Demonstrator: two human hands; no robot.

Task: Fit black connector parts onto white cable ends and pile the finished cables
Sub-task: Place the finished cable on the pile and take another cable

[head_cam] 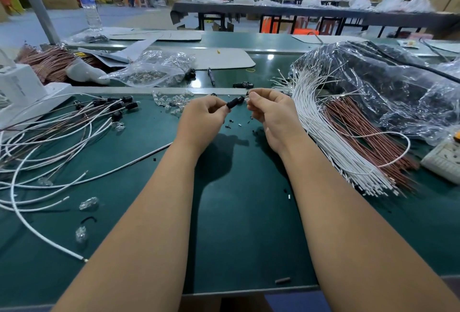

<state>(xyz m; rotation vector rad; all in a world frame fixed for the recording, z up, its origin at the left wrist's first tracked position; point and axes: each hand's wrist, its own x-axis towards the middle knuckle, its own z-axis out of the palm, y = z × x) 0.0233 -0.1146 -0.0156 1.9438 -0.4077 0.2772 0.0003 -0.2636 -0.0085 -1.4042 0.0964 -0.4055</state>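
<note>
My left hand [205,118] pinches a black connector part [234,102] by its near end, over the middle of the green table [236,212]. My right hand [270,112] is curled close to the part's far end and pinches a small clear piece [247,98] there. A white cable [388,135] loops out to the right of my right hand; whether that hand holds it is hidden. Finished cables with black connectors [117,107] lie piled at the left. A bundle of bare white cables [323,137] lies at the right.
Brown wires [361,132] lie beside the white bundle, under a large plastic bag of black parts [373,80]. A clear bag of small parts [154,70], loose clear bulbs [171,101], a pen [211,76], a white box [22,87] and a socket strip [445,159] surround the work spot.
</note>
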